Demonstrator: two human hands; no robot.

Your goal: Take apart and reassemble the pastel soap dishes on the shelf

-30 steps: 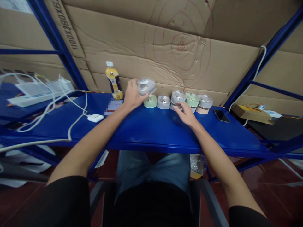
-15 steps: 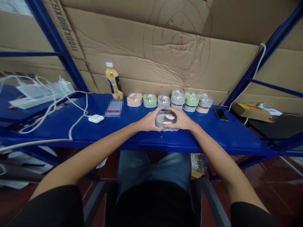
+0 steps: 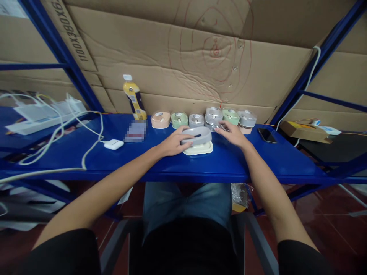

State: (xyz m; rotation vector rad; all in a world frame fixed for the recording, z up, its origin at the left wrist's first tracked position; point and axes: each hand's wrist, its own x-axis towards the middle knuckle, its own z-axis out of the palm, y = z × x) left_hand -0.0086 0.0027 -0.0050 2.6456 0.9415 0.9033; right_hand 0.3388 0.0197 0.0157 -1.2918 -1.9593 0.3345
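Note:
My left hand point(image 3: 177, 141) grips the side of a grey oval box point(image 3: 201, 138), fingers over its rim and thumb at the near side. The top of the box is uncovered, and something dark shows inside it. Beneath the box, a cream base with a wavy edge point(image 3: 200, 149) lies on the blue table. To the right, my right hand point(image 3: 232, 133) is closed on a clear plastic lid point(image 3: 222, 127), held tilted and apart from the box. The fingers partly hide the lid.
Behind my hands stand a peach box point(image 3: 160, 120), a green box point(image 3: 179, 120), a grey box point(image 3: 196, 121) and several stacked boxes point(image 3: 247, 118). A yellow drink bottle point(image 3: 134, 99) and white case point(image 3: 114, 144) are left; a phone point(image 3: 267, 135) lies right. White cables point(image 3: 100, 130) cross the left side.
The clear lid has come off the grey box and moved right with my right hand. My left hand stays on the box; the cream base now shows below it.

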